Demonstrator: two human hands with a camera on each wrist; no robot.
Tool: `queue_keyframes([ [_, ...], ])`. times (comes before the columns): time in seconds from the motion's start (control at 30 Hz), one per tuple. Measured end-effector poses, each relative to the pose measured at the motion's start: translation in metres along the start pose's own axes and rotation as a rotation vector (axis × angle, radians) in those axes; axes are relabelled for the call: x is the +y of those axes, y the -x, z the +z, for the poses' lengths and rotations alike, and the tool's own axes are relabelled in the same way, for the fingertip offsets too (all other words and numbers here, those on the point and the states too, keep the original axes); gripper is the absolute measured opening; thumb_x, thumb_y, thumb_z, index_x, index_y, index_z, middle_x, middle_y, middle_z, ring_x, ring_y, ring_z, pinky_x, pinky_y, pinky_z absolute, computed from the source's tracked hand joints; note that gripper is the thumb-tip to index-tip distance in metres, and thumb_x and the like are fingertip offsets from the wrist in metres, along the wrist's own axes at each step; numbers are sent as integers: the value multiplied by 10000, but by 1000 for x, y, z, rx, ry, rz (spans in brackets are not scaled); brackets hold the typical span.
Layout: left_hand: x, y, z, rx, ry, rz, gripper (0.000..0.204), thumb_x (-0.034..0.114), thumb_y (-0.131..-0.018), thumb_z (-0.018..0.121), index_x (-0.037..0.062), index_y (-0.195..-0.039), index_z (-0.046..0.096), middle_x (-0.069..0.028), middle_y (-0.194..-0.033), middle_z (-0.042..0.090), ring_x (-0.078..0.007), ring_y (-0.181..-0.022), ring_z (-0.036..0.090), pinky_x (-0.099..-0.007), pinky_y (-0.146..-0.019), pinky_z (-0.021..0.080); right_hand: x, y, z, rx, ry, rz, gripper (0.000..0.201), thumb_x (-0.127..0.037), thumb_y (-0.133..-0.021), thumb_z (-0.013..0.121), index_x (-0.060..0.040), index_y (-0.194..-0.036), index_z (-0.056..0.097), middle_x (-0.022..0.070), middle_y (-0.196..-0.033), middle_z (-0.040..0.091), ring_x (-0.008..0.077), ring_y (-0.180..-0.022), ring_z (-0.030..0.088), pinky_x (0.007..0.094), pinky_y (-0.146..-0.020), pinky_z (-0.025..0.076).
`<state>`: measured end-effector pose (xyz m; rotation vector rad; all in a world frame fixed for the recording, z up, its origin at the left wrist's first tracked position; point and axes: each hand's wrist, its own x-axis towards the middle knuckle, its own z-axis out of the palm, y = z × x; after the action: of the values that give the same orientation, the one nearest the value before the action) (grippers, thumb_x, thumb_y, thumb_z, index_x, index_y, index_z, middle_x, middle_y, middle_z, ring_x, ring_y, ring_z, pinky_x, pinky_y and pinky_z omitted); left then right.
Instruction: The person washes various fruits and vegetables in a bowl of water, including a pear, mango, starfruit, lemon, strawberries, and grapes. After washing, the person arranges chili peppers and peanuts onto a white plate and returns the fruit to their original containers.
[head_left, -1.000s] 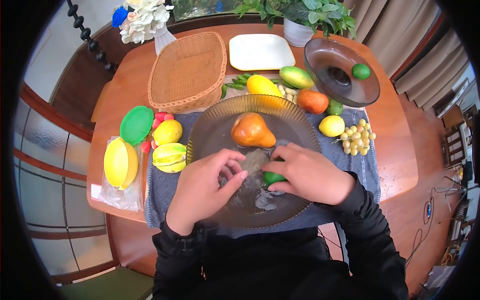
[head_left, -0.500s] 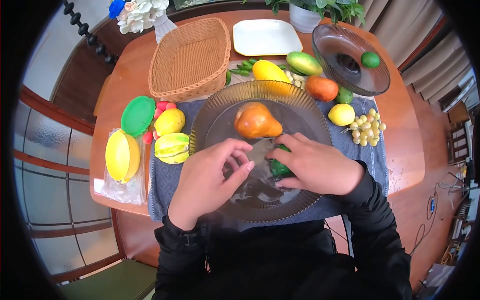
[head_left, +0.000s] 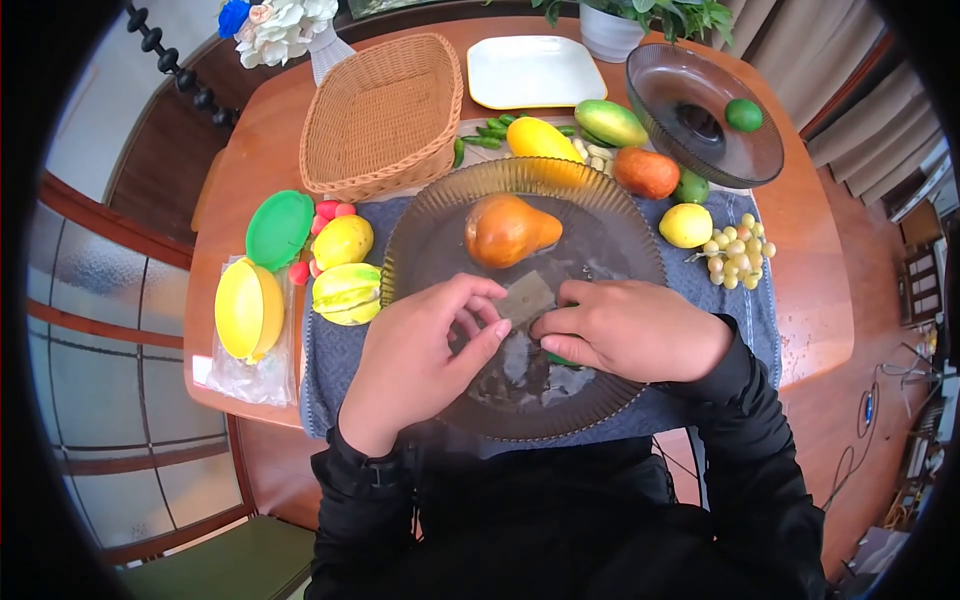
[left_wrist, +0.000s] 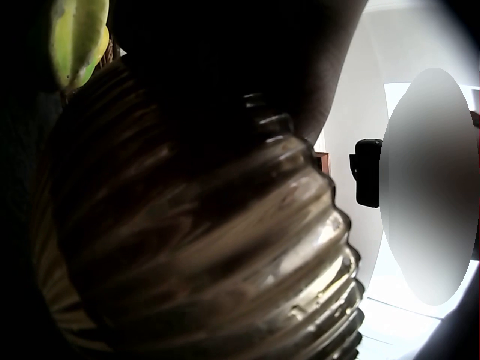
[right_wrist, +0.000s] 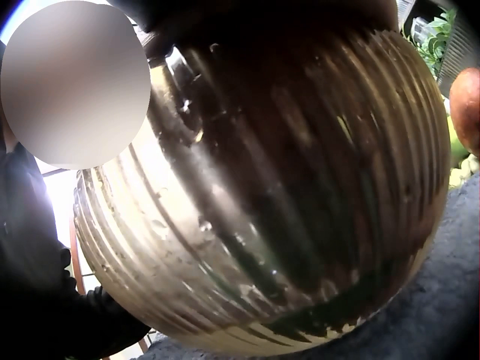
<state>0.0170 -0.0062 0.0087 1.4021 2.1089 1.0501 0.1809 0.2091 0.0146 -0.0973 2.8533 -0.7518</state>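
A ribbed clear bowl (head_left: 400,235) of water stands in front of the person, and its ribbed wall (left_wrist: 247,247) fills much of the left wrist view. An orange-brown pear (head_left: 505,231) lies at its far side. The right hand (head_left: 640,328) is in the bowl, fingers curled over a green fruit (head_left: 563,359), mostly hidden beneath it. Through the bowl wall (right_wrist: 187,225) in the right wrist view, a dark green shape shows dimly. Over the left part of the bowl, the left hand (head_left: 420,350) has loosely bent fingers and holds nothing.
Beyond the bowl are a wicker basket (head_left: 380,110), a white tray (head_left: 535,72) and a second clear bowl (head_left: 650,105) holding a green fruit (head_left: 743,115). A star fruit (head_left: 347,294) lies left; a lemon (head_left: 686,226) and grapes (head_left: 737,252) lie right.
The pear's narrow end has swung away from the person. The right hand's fingers have drawn in over the green fruit, which shows less than before. The left hand has barely moved.
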Motion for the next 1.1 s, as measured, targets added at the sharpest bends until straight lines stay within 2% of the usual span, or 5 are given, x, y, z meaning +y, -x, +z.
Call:
queue_keyframes([
  [0.37, 1, 0, 0, 9, -6, -16, 296, 212, -990, 808, 95, -1245, 713, -62, -987, 786, -200, -840, 772, -334, -716, 584, 2, 5, 2, 70, -5, 1, 500, -538, -1049, 689, -60, -1193, 653, 199, -1030, 667, 461, -1013, 733, 541, -862, 593],
  [0.67, 4, -1, -1, 2, 2, -30, 301, 192, -986, 810, 93, -1255, 722, -61, -988, 789, -196, -836, 774, -324, -723, 589, -2, 7, -2, 92, 22, 58, 503, -572, -1060, 659, -87, -1190, 636, 181, -959, 757, 453, -845, 756, 547, -732, 607],
  [0.87, 6, 0, 0, 6, 6, -36, 288, 168, -983, 807, 81, -1246, 725, -66, -989, 796, -198, -833, 777, -321, -731, 596, -2, 8, -5, 64, 43, 76, 413, -515, -1095, 628, -150, -1287, 638, 144, -1039, 732, 427, -922, 745, 531, -751, 593],
  [0.97, 5, -1, -1, -4, 11, -49, 281, 162, -984, 803, 76, -1239, 727, -64, -989, 799, -192, -837, 777, -320, -730, 594, 3, 9, 2, 209, -10, -25, 369, -444, -1095, 651, -137, -1298, 625, 140, -1081, 704, 425, -904, 750, 515, -762, 616],
  [1.1, 7, -2, -1, -16, -13, -59, 274, 158, -984, 801, 72, -1235, 728, -61, -983, 797, -186, -840, 773, -316, -728, 590, 5, 6, 8, 349, -68, -168, 479, -321, -1036, 740, -143, -1448, 571, 143, -1270, 591, 402, -1089, 717, 494, -890, 604],
])
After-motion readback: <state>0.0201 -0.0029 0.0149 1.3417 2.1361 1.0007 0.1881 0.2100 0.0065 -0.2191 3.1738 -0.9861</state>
